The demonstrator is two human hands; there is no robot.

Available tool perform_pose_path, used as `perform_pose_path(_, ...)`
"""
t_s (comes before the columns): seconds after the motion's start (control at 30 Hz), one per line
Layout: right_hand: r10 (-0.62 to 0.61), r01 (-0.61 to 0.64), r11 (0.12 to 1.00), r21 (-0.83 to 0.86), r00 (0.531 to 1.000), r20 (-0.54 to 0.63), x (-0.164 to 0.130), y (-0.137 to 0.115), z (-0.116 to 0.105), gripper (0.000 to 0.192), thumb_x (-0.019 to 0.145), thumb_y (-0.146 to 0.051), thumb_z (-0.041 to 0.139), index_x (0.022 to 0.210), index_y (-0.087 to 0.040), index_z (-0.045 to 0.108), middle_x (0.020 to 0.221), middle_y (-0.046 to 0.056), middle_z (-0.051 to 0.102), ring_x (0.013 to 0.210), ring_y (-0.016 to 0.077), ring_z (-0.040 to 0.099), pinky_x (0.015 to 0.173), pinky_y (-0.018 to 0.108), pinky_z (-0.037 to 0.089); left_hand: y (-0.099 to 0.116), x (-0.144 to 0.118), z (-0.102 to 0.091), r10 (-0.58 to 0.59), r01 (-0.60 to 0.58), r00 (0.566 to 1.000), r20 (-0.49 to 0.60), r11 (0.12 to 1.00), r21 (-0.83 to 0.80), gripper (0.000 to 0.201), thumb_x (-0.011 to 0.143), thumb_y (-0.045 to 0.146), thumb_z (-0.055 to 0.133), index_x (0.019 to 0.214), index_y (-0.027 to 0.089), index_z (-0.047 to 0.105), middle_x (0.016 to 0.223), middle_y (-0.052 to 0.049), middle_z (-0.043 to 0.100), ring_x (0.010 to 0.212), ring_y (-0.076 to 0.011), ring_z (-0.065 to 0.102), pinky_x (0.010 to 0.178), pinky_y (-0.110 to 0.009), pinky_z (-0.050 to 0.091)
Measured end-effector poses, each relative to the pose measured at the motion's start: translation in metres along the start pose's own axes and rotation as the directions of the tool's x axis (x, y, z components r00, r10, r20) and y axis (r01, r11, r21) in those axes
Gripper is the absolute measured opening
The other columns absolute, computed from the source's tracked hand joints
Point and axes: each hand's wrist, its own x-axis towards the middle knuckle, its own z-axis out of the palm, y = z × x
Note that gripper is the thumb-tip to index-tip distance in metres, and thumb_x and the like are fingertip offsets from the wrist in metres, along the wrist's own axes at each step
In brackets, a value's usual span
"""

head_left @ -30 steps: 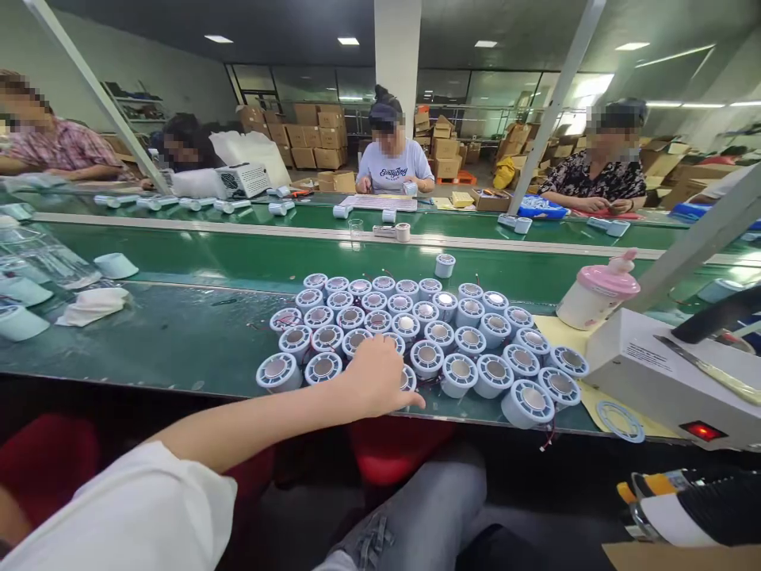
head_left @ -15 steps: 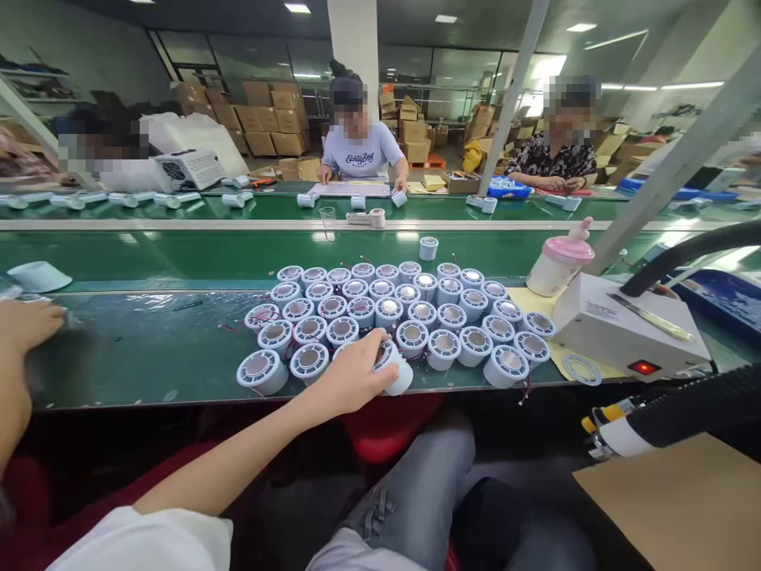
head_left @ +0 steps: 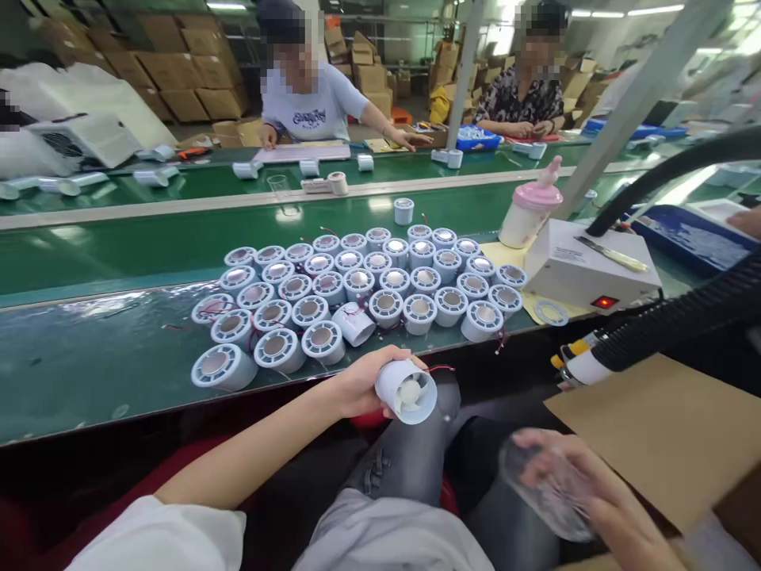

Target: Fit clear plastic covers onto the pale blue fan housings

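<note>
My left hand is closed around a small light-blue fan unit above my lap. The unit's open end faces me, showing white blades, and a red wire sticks out of it. At the lower right, my right hand grips a clear plastic piece, rounded and cup-like but smeared by motion. On the bench behind my left hand stand several rows of similar fan units, most with a silver disc on top. One tipped unit lies on its side among them.
A grey-white box with a lit red switch stands right, beside a pink-lidded bottle. A black hose and cardboard are at lower right. A green conveyor runs behind; two people sit across it.
My left hand has lifted a fan unit off the bench and turned its blades toward me. My right hand has come into view with the clear piece. The view has shifted right and down.
</note>
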Motion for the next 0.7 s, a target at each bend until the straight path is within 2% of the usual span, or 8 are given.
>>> perform_pose_path(0.07,-0.046,0.058,0.980,-0.189,0.997,0.065,0.010,-0.013,0.018,0.034,0.098,-0.044,0.046,0.124,-0.027,0.058,0.122,0.014,0.063,0.108,0.0307,0.067,0.081,0.040,0.062,-0.005,0.006,0.008,-0.070,0.073,0.995,0.072,0.996,-0.042,0.042,0.077,0.051,0.050,0.091,0.012,0.060,0.071,-0.005,0.059,0.049,-0.0124,0.051,0.035,-0.021,0.032)
perform_pose_path(0.13,-0.108,0.124,0.909,-0.397,0.992,0.061,0.022,-0.026,0.033,0.039,0.095,-0.031,0.052,0.134,-0.025,0.054,0.132,0.016,0.056,0.117,0.0302,0.061,0.090,0.040,0.058,-0.008,0.011,0.014,-0.101,0.110,0.988,0.118,0.991,-0.078,0.036,0.074,0.046,0.060,0.089,0.013,0.060,0.073,-0.004,0.061,0.052,-0.0113,0.052,0.036,-0.018,0.033)
perform_pose_path(0.23,-0.161,0.150,0.820,-0.552,0.987,0.027,0.033,-0.033,0.044,0.047,0.093,-0.021,0.050,0.140,-0.021,0.049,0.135,0.018,0.051,0.117,0.0290,0.060,0.089,0.040,0.058,-0.011,0.015,0.019,-0.135,0.155,0.978,0.157,0.980,-0.125,0.027,0.072,0.038,0.061,0.084,0.014,0.058,0.072,-0.002,0.060,0.055,-0.0105,0.053,0.038,-0.017,0.036)
perform_pose_path(0.43,-0.086,0.076,0.760,-0.646,0.996,0.016,0.022,-0.030,0.049,0.045,0.091,-0.021,0.050,0.136,-0.020,0.054,0.130,0.015,0.055,0.109,0.0272,0.063,0.080,0.038,0.060,-0.021,0.025,0.018,-0.215,0.253,0.949,0.231,0.956,-0.151,0.027,0.073,0.041,0.048,0.075,0.015,0.056,0.060,-0.001,0.054,0.046,-0.0106,0.044,0.035,-0.018,0.028)
perform_pose_path(0.57,-0.105,0.058,0.697,-0.715,0.994,-0.021,0.024,-0.034,0.055,0.044,0.090,-0.021,0.051,0.133,-0.021,0.056,0.129,0.016,0.055,0.107,0.0310,0.060,0.077,0.043,0.060,-0.029,0.028,0.025,-0.217,0.242,0.935,0.282,0.969,-0.056,0.026,0.069,0.034,0.053,0.079,0.013,0.064,0.070,-0.005,0.062,0.049,-0.0106,0.049,0.035,-0.018,0.028)
perform_pose_path(0.7,-0.008,-0.016,0.699,-0.715,0.999,-0.031,0.029,-0.034,0.050,0.042,0.091,-0.022,0.049,0.132,-0.022,0.059,0.127,0.015,0.057,0.104,0.0305,0.062,0.074,0.044,0.060,-0.029,0.029,0.029,-0.189,0.184,0.945,0.265,0.982,0.046,0.023,0.069,0.030,0.061,0.082,0.012,0.067,0.071,-0.003,0.061,0.050,-0.0100,0.049,0.033,-0.017,0.030)
